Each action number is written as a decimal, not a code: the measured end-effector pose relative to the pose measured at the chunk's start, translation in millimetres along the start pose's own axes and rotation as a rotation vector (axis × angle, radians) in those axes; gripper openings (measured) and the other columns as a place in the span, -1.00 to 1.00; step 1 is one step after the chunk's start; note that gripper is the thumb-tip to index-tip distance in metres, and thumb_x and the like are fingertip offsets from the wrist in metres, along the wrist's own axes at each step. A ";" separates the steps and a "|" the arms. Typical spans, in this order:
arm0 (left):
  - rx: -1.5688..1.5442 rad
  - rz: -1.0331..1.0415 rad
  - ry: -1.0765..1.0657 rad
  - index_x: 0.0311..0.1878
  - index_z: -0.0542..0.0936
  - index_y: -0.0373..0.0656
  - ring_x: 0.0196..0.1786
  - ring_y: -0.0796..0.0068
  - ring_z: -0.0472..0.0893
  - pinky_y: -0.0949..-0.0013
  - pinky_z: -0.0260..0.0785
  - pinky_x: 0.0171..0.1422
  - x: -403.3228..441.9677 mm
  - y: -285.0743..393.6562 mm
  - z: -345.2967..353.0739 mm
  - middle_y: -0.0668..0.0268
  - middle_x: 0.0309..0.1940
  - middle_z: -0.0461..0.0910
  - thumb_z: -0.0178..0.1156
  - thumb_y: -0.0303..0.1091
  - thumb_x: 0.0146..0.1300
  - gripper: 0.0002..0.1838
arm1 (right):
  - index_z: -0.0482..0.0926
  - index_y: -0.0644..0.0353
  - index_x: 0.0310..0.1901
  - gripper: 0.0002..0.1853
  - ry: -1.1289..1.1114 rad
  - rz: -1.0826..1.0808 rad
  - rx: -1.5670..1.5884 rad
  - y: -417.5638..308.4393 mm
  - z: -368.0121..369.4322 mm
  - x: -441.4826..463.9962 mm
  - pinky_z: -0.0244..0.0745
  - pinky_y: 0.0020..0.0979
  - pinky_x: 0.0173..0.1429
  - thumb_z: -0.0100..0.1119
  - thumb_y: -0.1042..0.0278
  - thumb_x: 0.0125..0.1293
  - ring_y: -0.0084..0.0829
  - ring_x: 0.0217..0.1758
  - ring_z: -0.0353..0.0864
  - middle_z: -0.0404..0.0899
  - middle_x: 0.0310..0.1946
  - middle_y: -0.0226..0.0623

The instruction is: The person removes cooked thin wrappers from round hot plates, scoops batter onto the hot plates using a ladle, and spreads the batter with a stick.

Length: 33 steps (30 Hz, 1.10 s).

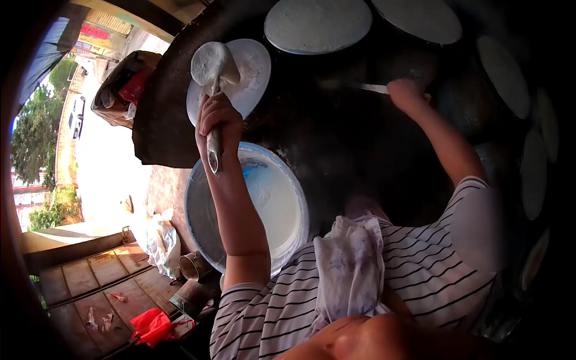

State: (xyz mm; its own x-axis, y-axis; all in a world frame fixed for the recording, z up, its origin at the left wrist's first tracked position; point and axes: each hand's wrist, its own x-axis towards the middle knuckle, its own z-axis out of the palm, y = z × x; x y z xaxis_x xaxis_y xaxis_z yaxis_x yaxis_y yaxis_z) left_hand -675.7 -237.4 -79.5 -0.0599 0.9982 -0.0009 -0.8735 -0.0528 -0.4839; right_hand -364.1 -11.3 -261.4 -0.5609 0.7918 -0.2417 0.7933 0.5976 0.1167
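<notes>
My left hand point(221, 115) is closed around the metal handle of a ladle point(207, 63) coated in white batter. The ladle's bowl is over the upper left of a white round disc point(255, 72), and I cannot tell whether they touch. Below my left forearm stands a large round tub point(197, 225) holding white batter point(279, 207), with a bluish patch in it. Farther right, my right hand point(408, 96) is closed on a thin, pale, flat-bladed tool point(373, 88) pointing left over a dark surface. Its exact kind is blurred.
Several white rounds ring the dark surface, among them one at the top point(318, 24) and one at the right point(503, 75). A white plastic bag point(162, 243), metal cans point(191, 297) and a red bag point(151, 327) are at lower left. A cloth point(351, 264) hangs on my chest.
</notes>
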 end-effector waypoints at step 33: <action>1.507 0.415 0.650 0.37 0.23 0.23 -0.72 0.65 0.19 0.49 0.08 -0.68 178.8 221.6 -50.4 0.49 -0.67 0.20 0.02 -0.42 0.33 -0.44 | 0.52 0.34 -0.05 -0.58 0.474 -0.175 1.139 -249.8 -34.0 155.2 0.38 -0.22 0.11 0.13 0.66 -0.05 -0.03 -0.01 0.43 0.43 -0.15 -0.03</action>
State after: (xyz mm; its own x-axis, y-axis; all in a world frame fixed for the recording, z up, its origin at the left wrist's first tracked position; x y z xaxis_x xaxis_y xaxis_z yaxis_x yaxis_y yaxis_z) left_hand -855.6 -69.2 -231.0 -0.5275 0.7368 -0.4229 -0.5239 0.1096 0.8447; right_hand -657.4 -33.4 -295.3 -0.5222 0.8215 0.2290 0.3201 0.4377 -0.8402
